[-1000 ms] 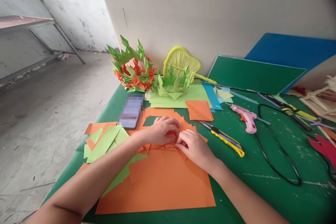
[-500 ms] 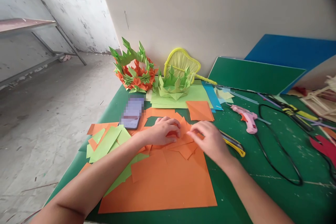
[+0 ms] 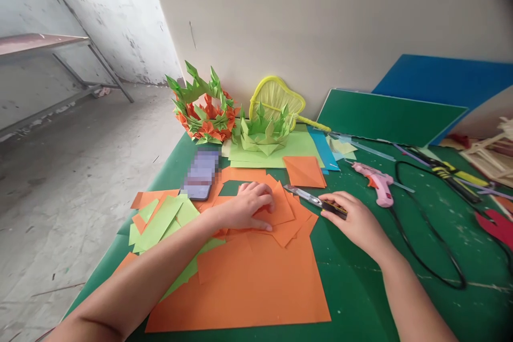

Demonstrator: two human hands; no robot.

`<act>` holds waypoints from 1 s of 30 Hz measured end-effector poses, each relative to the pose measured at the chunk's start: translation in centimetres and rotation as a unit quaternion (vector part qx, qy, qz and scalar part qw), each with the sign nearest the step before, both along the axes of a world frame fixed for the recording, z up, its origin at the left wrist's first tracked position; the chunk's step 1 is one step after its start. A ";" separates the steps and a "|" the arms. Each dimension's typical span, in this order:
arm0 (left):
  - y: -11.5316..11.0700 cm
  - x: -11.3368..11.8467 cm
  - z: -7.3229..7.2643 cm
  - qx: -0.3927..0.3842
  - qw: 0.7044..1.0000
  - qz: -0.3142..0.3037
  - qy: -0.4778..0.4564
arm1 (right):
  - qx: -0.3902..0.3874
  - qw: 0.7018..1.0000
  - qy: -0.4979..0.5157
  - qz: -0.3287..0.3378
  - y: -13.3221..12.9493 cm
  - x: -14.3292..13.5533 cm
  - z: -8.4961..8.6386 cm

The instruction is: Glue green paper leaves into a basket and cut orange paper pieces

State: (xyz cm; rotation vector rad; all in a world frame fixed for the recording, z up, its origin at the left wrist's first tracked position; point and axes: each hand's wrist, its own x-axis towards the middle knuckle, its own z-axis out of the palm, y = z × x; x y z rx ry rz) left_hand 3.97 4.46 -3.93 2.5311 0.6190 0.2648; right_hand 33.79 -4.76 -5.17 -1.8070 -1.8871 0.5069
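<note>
My right hand (image 3: 355,219) is closed round a box cutter (image 3: 315,200), its blade pointing left toward the orange paper. My left hand (image 3: 253,206) has its fingers curled and its thumb at the edge of a folded orange paper piece (image 3: 284,208). Beneath that piece several loose orange pieces overlap, and a large orange sheet (image 3: 266,283) spreads out in front. Under and beside my left forearm lie green paper pieces (image 3: 160,224). A square of folded orange paper (image 3: 304,171) rests just beyond the blade.
A phone (image 3: 201,173) lies left of centre. Behind it stand an orange-and-green paper crown (image 3: 208,123) and a green one (image 3: 264,136), with a yellow net-like object (image 3: 278,96) against the wall. On the right are a pink glue gun (image 3: 377,181), its black cord, and pliers (image 3: 452,173).
My right hand has moved right, away from the folded orange paper, and has picked up the box cutter from the table. My left hand has stayed over the orange pieces.
</note>
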 end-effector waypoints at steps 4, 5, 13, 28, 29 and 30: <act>0.2 0.0 0.0 0.005 1.000 -0.016 0.002 | 0.000 0.999 0.052 0.010 -0.4 -0.1 0.5; 0.2 0.0 0.0 0.006 1.000 -0.018 0.004 | 0.000 0.998 0.061 0.012 -0.4 -0.2 0.6; 0.3 0.0 -0.2 0.013 1.000 -0.027 -0.005 | 0.030 0.998 0.049 0.008 -0.5 0.3 0.8; 0.6 0.0 0.0 -0.001 0.993 -0.106 -0.044 | -0.061 0.989 -0.024 0.136 -0.7 -0.1 0.6; 0.6 0.0 0.1 -0.006 0.993 -0.108 -0.043 | -0.058 0.989 -0.027 0.136 -0.7 -0.2 0.6; 0.6 0.1 0.1 -0.009 0.993 -0.108 -0.042 | -0.054 0.989 -0.029 0.133 -0.7 -0.3 0.6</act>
